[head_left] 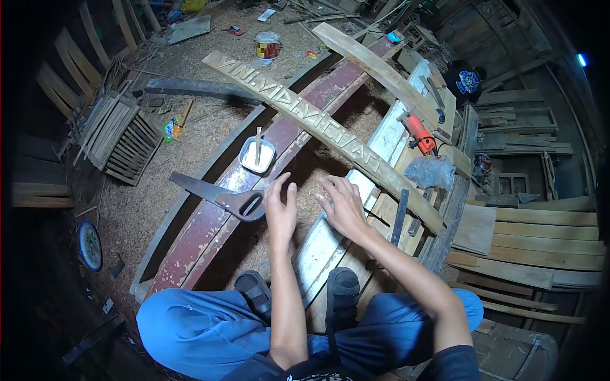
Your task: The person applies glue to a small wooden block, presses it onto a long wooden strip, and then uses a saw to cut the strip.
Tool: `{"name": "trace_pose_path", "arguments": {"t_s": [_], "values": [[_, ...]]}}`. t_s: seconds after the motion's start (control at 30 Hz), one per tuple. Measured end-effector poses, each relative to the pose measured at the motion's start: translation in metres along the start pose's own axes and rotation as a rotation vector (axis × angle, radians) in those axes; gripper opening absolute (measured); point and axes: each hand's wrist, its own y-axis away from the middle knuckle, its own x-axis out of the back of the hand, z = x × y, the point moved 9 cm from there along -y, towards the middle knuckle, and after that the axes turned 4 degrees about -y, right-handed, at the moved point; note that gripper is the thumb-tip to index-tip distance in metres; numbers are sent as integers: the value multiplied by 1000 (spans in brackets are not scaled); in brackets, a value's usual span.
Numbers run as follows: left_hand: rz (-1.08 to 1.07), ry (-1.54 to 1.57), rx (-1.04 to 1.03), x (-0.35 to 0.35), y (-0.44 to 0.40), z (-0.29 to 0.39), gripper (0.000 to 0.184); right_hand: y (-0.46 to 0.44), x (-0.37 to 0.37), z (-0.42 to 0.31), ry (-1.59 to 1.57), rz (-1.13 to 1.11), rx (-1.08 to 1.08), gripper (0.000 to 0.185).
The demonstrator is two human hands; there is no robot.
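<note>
head view: the left hand (280, 209) is hovering just beside the handle of the hand saw (219, 198) (contact cannot be told), its fingers curving loosely open and gripping nothing visible. the right hand (345, 206) is hanging above the left edge of the white plank (318, 251), fingers half spread, holding nothing visible. the saw is lying across the red plank (197, 244), its blade overhanging the left edge; a knock would be risking a fall. a nudge would be endangering the open tub (251, 167) of white matter. red paint is flaking; the wooden board (324, 130) is showing relief letters.
</note>
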Motion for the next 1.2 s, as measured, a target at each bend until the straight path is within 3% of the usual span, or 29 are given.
{"name": "trace_pose_path", "arguments": {"t_s": [0.13,0.23,0.33,0.5,0.63,0.8,0.97,1.2], "values": [[51,-2,31,17,-6,-3,34,-7,-1,-14,0,-10,12,40],[58,-11,47,30,-5,-9,34,-4,-8,-12,-96,89,-169,39],[86,-17,104,48,-7,-19,33,16,-10,0,-330,382,-441,35],[186,29,163,72,-6,-32,31,30,-29,-1,-441,434,-586,30],[142,38,128,66,-15,-23,34,20,-17,-16,-552,479,-572,29],[162,-2,54,80,-24,-4,31,-12,-20,-43,-550,400,-347,27],[331,-202,28,128,-20,1,32,-49,-58,-73,-724,277,-260,26],[496,-341,73,205,16,18,35,-95,-79,-171,-1044,94,-90,28]]}}
